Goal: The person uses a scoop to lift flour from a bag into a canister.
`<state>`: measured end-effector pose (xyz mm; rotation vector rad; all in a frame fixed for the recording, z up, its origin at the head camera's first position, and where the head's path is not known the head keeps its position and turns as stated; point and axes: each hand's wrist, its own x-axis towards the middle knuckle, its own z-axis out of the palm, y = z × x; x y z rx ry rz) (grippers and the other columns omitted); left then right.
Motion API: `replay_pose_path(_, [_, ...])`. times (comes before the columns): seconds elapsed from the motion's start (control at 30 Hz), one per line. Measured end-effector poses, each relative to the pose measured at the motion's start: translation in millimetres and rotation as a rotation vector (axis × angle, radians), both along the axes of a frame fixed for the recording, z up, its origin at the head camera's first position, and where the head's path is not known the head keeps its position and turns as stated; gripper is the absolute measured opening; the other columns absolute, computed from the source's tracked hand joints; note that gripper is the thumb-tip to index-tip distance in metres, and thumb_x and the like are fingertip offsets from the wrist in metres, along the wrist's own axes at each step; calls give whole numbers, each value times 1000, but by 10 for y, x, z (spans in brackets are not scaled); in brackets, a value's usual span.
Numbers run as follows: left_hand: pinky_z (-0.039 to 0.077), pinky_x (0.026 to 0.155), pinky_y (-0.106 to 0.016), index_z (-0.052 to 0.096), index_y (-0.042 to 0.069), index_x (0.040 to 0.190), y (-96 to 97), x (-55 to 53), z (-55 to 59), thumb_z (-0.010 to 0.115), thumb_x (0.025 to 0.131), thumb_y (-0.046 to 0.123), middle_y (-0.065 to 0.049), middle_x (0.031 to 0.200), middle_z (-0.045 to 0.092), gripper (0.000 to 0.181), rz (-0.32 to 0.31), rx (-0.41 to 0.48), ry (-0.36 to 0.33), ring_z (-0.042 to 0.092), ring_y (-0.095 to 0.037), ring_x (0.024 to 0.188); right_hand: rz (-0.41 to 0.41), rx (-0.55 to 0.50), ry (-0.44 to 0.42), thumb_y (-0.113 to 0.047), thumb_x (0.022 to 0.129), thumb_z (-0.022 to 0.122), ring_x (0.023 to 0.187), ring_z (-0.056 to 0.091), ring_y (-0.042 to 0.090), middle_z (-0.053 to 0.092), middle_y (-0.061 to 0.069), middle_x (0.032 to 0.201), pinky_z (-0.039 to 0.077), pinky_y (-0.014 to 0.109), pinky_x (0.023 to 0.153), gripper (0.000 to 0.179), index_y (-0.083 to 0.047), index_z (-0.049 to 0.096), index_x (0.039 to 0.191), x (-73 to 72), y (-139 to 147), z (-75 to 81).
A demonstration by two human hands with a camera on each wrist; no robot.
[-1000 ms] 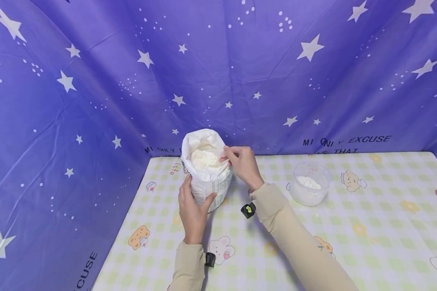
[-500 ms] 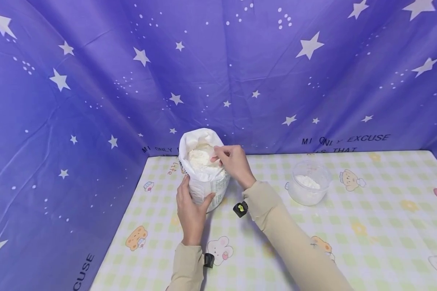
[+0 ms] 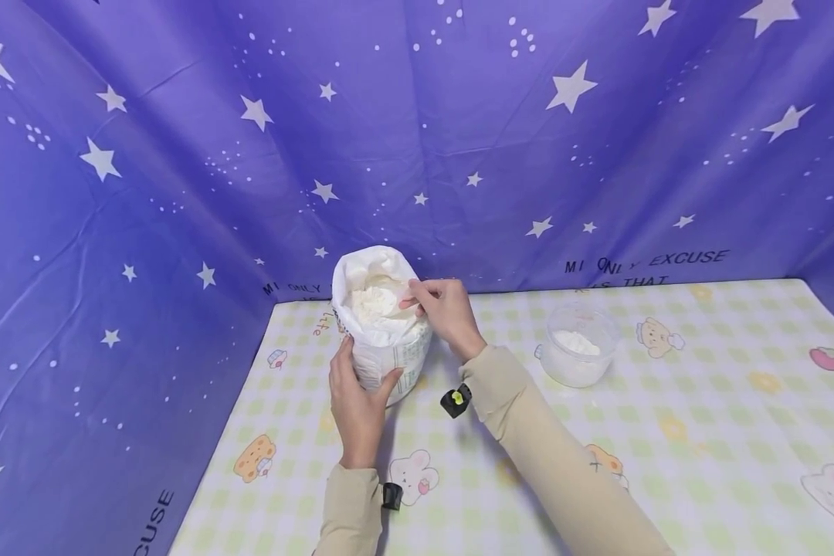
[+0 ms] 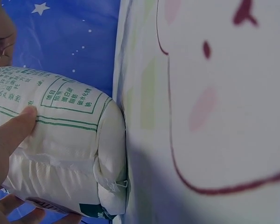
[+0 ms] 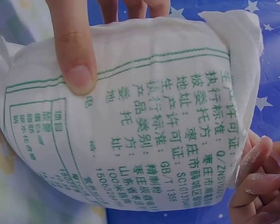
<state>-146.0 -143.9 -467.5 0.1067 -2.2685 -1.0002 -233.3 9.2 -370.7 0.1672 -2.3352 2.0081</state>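
A white cloth bag of flour (image 3: 396,359), printed in green, stands with its mouth folded open and loose flour (image 3: 368,305) showing inside. My left hand (image 3: 357,401) grips its near side; in the left wrist view the thumb (image 4: 21,123) presses the printed face while the fingers wrap below. Over the bag's right rim, my right hand (image 3: 448,313) pinches a thin translucent handle (image 5: 279,159), its far end hidden in the bag. Flour dusts the right fingers (image 5: 259,182) in the right wrist view.
To the right stands a round clear plastic tub (image 3: 578,371) with some flour in it. A checked cloth with cartoon animals covers the table (image 3: 667,494). A purple star-printed curtain (image 3: 417,139) hangs close behind the bag and along the left side.
My right hand has moved left, from the bag's right rim in over its mouth. The left hand keeps its hold on the bag. The whole view has shifted slightly.
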Motion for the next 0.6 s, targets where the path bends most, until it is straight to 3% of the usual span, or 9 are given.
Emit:
replay_pose_path(0.2, [40, 109, -50, 45, 6, 143, -13, -4, -6, 90, 70, 29, -14, 143, 49, 89, 2, 2, 5, 46, -32, 133, 4, -89, -33, -27, 101, 58, 50, 41, 6, 76, 6, 77, 24, 19, 46, 34, -2, 78, 91, 12, 54, -63])
replay_pose_path(0.27, [40, 109, -50, 45, 7, 144, -14, -7, -4, 90, 71, 30, -13, 144, 49, 89, 2, 1, 5, 46, -32, 134, 3, -118, -42, -27, 101, 58, 50, 39, 6, 76, 6, 77, 25, 18, 45, 34, -2, 78, 91, 24, 74, -75])
replay_pose_path(0.43, [40, 110, -50, 44, 7, 144, -11, -9, -4, 89, 71, 31, -13, 144, 49, 89, -2, -2, 3, 46, -32, 134, -1, -181, -82, -29, 100, 57, 60, 52, 8, 76, 2, 77, 34, 17, 51, 34, -2, 78, 94, 48, 116, -109])
replay_pose_path(0.6, [41, 109, -50, 44, 7, 144, -2, -5, -19, 89, 71, 31, -13, 145, 49, 89, 8, 8, -4, 45, -31, 134, 17, -228, -115, -30, 101, 56, 65, 56, 8, 76, -1, 79, 37, 21, 55, 35, -2, 77, 98, 61, 156, -156])
